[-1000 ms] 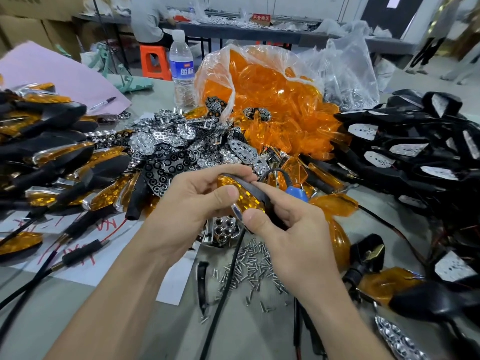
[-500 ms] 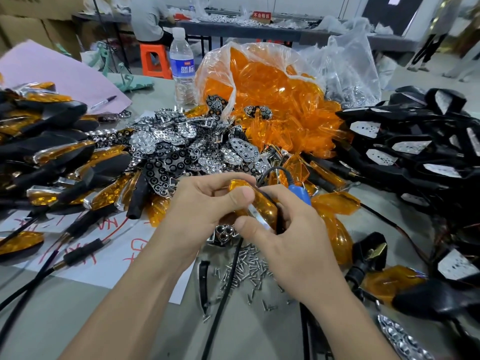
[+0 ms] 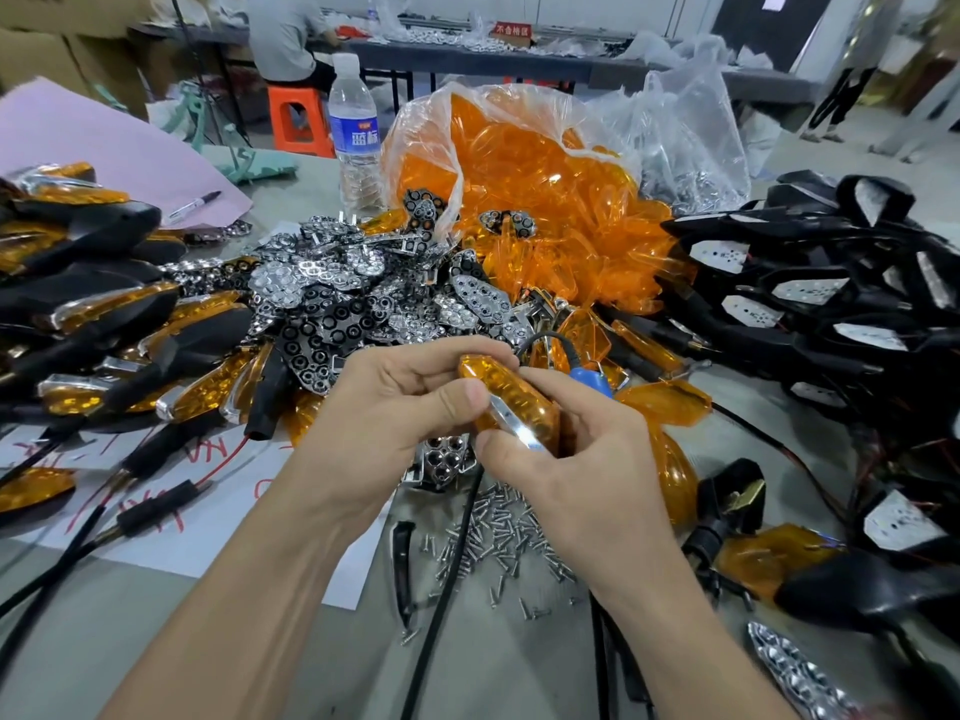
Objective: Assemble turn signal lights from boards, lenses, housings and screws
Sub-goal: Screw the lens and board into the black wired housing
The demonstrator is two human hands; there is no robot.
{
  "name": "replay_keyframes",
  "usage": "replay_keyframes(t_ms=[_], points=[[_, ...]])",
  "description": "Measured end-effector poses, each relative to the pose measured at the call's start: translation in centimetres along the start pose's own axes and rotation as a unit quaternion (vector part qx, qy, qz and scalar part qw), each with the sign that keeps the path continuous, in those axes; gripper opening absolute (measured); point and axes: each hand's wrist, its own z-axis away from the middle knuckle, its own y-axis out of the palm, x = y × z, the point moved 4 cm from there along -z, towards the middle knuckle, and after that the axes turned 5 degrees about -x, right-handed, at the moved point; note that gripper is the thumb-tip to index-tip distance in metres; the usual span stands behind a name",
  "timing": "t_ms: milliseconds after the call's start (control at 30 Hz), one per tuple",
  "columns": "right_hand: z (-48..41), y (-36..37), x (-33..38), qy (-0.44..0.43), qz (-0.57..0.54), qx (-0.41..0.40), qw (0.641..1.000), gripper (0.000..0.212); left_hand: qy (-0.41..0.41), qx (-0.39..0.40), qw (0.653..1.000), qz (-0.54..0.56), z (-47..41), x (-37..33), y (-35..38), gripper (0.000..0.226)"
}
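Across the grey table lie three big heaps, each too many to count: black housings on the right, finished amber lights on the left, and chrome reflector boards in the middle. One clear bag of orange lenses spills open behind the boards, and one water bottle stands beside it. Both hands meet at centre on a single amber turn signal light, held above the table. The left hand pinches its upper end between thumb and fingers. The right hand curls round its lower end, thumb on the chrome edge. One loose scatter of screws lies just below the hands.
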Motion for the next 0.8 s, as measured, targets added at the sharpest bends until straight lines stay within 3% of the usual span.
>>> replay_keyframes(t_ms=[167,333,467,633,800], points=[[-0.1,-0.3,-0.1,0.045,-0.075,0.036,0.996,0.028,0.009,0.006,1.000,0.000,0.1,-0.6,-0.3,0.038],[-0.2,-0.2,-0.2,0.090,-0.151,0.000,0.984,0.031,-0.037,-0.009,0.999,0.024,-0.1,-0.1,-0.2,0.036],[-0.3,-0.1,-0.3,0.067,-0.144,0.006,0.987,0.026,-0.078,-0.044,0.996,0.008,-0.1,0.4,-0.5,0.040],[-0.5,0.0,-0.2,0.029,-0.095,-0.014,0.995,0.022,-0.056,-0.058,0.997,-0.021,-0.3,0.2,-0.2,0.045],[-0.2,0.2,-0.5,0.009,-0.034,-0.029,0.999,0.023,-0.031,-0.085,0.995,-0.031,-0.4,0.6,0.0,0.033]])
